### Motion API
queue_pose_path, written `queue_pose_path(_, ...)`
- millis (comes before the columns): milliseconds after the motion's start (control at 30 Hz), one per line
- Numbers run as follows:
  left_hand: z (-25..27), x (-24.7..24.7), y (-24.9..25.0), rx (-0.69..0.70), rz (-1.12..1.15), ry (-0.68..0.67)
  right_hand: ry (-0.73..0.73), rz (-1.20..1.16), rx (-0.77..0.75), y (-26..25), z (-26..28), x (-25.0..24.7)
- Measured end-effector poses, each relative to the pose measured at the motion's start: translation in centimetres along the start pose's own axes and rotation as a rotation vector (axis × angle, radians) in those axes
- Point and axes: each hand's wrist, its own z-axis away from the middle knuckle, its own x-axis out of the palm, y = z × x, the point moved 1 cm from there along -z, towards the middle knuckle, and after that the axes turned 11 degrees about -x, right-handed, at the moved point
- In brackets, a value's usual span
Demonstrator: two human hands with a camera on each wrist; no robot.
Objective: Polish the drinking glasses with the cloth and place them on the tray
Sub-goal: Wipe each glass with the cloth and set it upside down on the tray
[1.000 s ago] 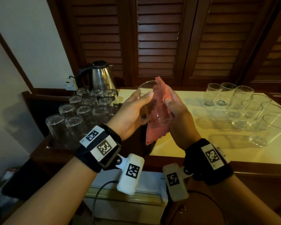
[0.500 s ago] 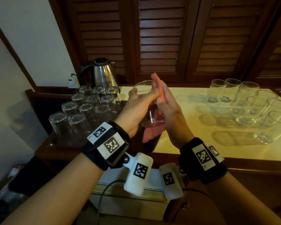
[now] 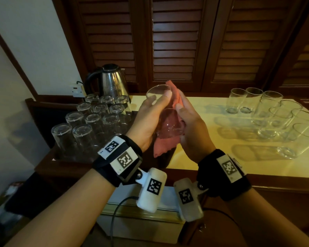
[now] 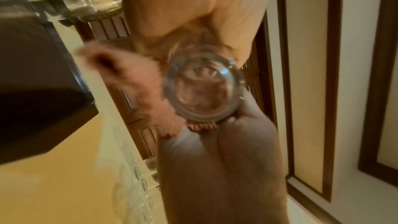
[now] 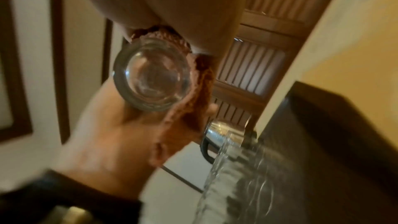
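— Biggest first? Pale yellow worktop (image 3: pixel 194 111) with a dark wooden edge, set before louvred wooden doors (image 3: pixel 175 41).

— And on it? At the left end, a dark tray (image 3: pixel 43 111) carrying rows of upturned glasses (image 3: pixel 95 120); behind them, a steel kettle (image 3: pixel 111 81). At the right end, well apart from the tray, a cluster of upright glasses (image 3: pixel 269 113), one lying on its side nearest the front edge.

— Hands? Left hand (image 3: pixel 150 120) curled round a clear drinking glass (image 3: pixel 166 120), thumb across the side near the rim, mouth tilted away and up. Right hand (image 3: pixel 191 125) pressed against the opposite side, fingers (image 3: pixel 181 100) fairly straight, clamping a pink cloth (image 3: pixel 165 145) onto the wall of the glass.

— Where exactly is the glass? Held in the air between both palms, above the front edge of the worktop, between tray and right-hand cluster, touching neither.

— Wrist views? Thick round base of the glass facing both cameras, cloth bunched beside it and hanging below. Blurred otherwise.
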Motion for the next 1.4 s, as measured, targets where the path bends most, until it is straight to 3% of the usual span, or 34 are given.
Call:
queue_pose_path(67, 0.3, -0.3, 0.3, -0.004, -0.015, -0.123, 0.079, -0.154, 0.058, -0.2, -0.1, -0.1)
queue_pose_path(133, 0.6, -1.2, 0.6, -0.037, -0.061, -0.168, 0.067, -0.131, 0.045, -0.3, -0.1, -0.5)
queue_pose_path(267, 0.1, -1.7, 0.4, -0.090, -0.060, -0.061, -0.029, 0.304, -0.052, 0.0, -0.4, -0.7)
queue_pose_path(333, 0.1, -1.0, 0.0, -0.108, -0.055, -0.049, -0.038, 0.354, -0.071, 0.7, -0.5, -0.6)
queue_pose_path(467, 0.4, -0.6, 0.2, -0.104, -0.031, -0.132, 0.049, -0.107, 0.092, 0.4, -0.5, -0.5)
queue_pose_path(533, 0.5, -0.9, 0.4, -0.111, -0.037, -0.155, 0.078, -0.154, 0.096, 0.2, -0.7, -1.0)
queue_pose_path(733, -0.5, -0.3, 0.3, -0.115, -0.070, -0.027, 0.002, 0.422, -0.085, 1.7, -0.7, -1.1)
queue_pose_path(767, -0.7, -0.2, 0.1, -0.116, -0.064, -0.012, -0.001, 0.401, -0.082, 1.8, -0.6, -1.1)
queue_pose_path(833, -0.7, -0.4, -0.1, -0.118, -0.043, -0.061, 0.014, 0.134, 0.000, 1.8, -0.5, -1.0)
queue_pose_path(933, -0.2, -1.2, 0.0, -0.144, -0.030, -0.169, 0.157, -0.127, 0.109, 1.3, -0.5, -1.3)
queue_pose_path(1000, -0.2, -1.6, -0.1, -0.130, -0.065, -0.148, 0.125, -0.075, 0.100, 1.1, -0.5, -1.5)
queue_pose_path(1133, -0.1, -0.7, 0.0, -0.135, -0.093, -0.025, -0.055, 0.370, -0.048, 1.2, -0.3, -1.3)
queue_pose_path(1200, -0.1, -0.5, -0.3, -0.107, -0.070, -0.011, -0.040, 0.290, -0.040, 1.4, -0.1, -0.9)
queue_pose_path(1300, 0.4, -0.4, -0.2, -0.092, 0.002, -0.111, 0.041, -0.115, 0.087, 0.9, 0.0, -0.9)
queue_pose_path(1400, 0.5, -0.8, 0.0, -0.086, -0.015, -0.113, 0.050, 0.015, 0.028, 0.0, -0.3, -1.6)
